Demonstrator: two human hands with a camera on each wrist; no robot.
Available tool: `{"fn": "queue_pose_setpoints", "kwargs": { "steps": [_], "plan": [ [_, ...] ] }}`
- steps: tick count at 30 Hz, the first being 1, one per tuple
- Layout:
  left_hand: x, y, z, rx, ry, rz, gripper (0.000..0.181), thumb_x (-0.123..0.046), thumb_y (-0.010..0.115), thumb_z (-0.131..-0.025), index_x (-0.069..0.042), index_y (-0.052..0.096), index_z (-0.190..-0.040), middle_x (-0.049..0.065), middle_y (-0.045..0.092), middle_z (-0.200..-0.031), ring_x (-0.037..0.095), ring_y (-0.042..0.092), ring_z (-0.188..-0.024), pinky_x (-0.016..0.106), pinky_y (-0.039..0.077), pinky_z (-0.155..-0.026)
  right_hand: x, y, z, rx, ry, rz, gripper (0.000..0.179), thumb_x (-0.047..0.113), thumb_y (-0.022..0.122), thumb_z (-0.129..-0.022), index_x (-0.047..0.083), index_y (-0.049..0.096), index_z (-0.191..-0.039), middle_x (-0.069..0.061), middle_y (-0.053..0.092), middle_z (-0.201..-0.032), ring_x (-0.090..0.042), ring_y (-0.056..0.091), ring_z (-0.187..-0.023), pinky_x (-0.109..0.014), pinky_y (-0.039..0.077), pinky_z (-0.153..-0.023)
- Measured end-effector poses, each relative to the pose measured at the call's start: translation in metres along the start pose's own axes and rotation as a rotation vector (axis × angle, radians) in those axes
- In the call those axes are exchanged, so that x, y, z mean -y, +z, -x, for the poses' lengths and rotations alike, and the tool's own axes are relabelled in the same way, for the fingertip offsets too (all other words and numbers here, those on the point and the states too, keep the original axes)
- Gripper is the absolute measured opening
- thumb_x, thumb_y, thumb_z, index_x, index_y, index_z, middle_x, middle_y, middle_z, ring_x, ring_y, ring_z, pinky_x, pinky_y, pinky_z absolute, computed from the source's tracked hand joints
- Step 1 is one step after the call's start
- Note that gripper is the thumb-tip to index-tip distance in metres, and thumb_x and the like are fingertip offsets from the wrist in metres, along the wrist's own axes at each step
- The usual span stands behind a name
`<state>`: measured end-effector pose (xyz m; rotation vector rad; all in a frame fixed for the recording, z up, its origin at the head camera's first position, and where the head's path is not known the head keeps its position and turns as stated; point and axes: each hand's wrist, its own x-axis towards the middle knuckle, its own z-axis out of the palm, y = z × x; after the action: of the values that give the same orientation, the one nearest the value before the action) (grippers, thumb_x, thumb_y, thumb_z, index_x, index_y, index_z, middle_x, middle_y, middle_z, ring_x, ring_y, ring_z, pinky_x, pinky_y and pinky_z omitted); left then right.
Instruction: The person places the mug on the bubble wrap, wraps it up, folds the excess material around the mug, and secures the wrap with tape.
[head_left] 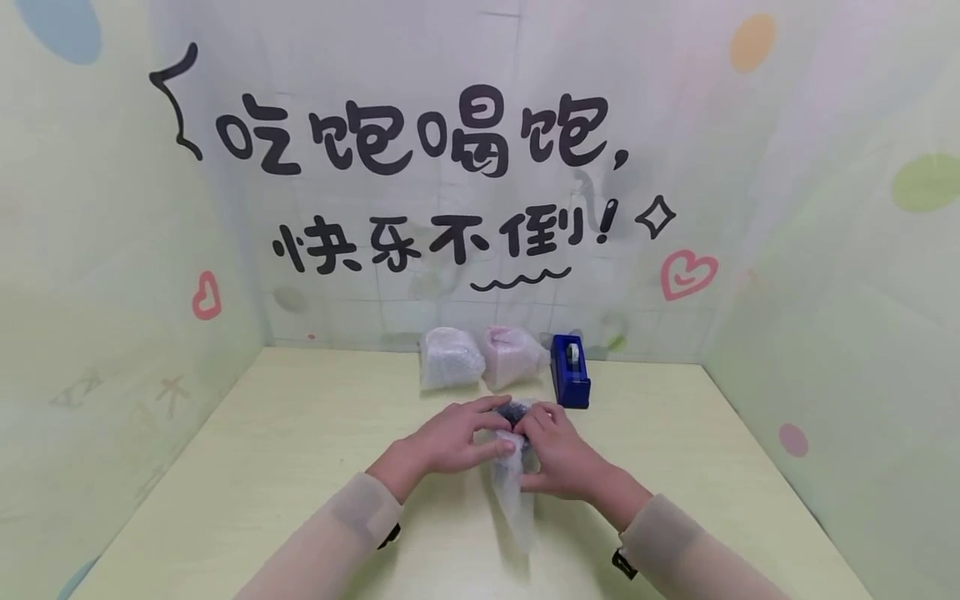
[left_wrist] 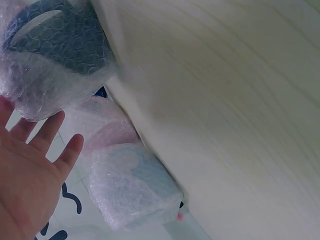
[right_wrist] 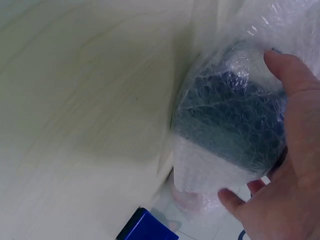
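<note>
A dark blue item with a pale part, its kind hidden under bubble wrap [right_wrist: 230,115], stands upright on the table between both hands. A loose flap of wrap [head_left: 512,492] hangs from it toward the person. My left hand [head_left: 457,437] lies along its left side, thumb on the flap, other fingers near the top; in the left wrist view those fingers look fairly straight, tips at the wrap. From the right, my right hand [head_left: 558,450] holds the wrapped item, fingers bent at its top edge. In the right wrist view its thumb lies on the wrap.
Behind the hands, a white bubble-wrapped bundle [head_left: 450,358] and a pinkish one [head_left: 513,357] stand side by side near the back wall. A blue tape dispenser [head_left: 572,375] is to their right. Printed sheets enclose the pale wooden table [head_left: 247,467] at the back and sides.
</note>
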<state>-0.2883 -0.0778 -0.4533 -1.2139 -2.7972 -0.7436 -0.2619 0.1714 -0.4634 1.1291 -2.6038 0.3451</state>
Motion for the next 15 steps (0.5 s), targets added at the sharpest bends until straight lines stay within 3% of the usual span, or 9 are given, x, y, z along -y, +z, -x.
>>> {"fn": "queue_pose_setpoints", "kwargs": {
  "steps": [4,7,11,13,15],
  "plan": [
    [0.000,0.001,0.000,-0.016,-0.009,0.006,0.044,-0.052,0.064,-0.107,-0.019,0.079,-0.133,0.006,0.050,-0.171,0.033,0.059,-0.149,0.053,0.049,-0.122,0.009,0.005,0.008,-0.154,-0.005,0.139,0.067,0.032,0.100,-0.071,0.006,0.057,-0.115,-0.012,0.060,-0.119,-0.033,0.058,-0.118,-0.053,0.050,-0.104],
    [0.000,0.001,0.001,-0.017,-0.007,-0.001,0.044,-0.051,0.067,-0.106,-0.017,0.079,-0.132,0.006,0.052,-0.170,0.033,0.059,-0.148,0.052,0.050,-0.122,0.014,0.002,0.016,-0.186,-0.088,0.169,0.053,0.027,0.099,-0.072,0.011,0.060,-0.104,-0.006,0.063,-0.105,-0.025,0.062,-0.101,-0.043,0.054,-0.090],
    [0.000,-0.001,0.001,-0.022,-0.006,-0.012,0.044,-0.050,0.069,-0.105,-0.017,0.080,-0.130,0.006,0.053,-0.169,0.034,0.059,-0.148,0.053,0.050,-0.121,0.023,-0.010,0.030,-0.032,-0.233,0.043,0.026,0.017,0.090,-0.086,0.020,0.065,-0.095,0.010,0.066,-0.089,-0.004,0.062,-0.081,-0.022,0.054,-0.075],
    [-0.001,-0.002,0.001,-0.021,-0.015,-0.013,0.043,-0.051,0.069,-0.104,-0.017,0.080,-0.130,0.005,0.053,-0.169,0.034,0.059,-0.149,0.053,0.049,-0.121,0.028,-0.014,0.038,0.057,-0.256,-0.043,0.023,0.017,0.086,-0.093,0.019,0.065,-0.102,0.011,0.069,-0.092,0.001,0.063,-0.081,-0.015,0.054,-0.074],
    [-0.001,-0.003,0.002,-0.019,-0.018,-0.009,0.044,-0.050,0.070,-0.104,-0.017,0.080,-0.130,0.005,0.053,-0.169,0.034,0.058,-0.149,0.054,0.049,-0.121,0.033,-0.016,0.046,0.095,-0.262,-0.064,0.029,0.023,0.087,-0.093,0.018,0.063,-0.110,0.011,0.070,-0.093,0.002,0.062,-0.081,-0.014,0.053,-0.074]
  ]
}}
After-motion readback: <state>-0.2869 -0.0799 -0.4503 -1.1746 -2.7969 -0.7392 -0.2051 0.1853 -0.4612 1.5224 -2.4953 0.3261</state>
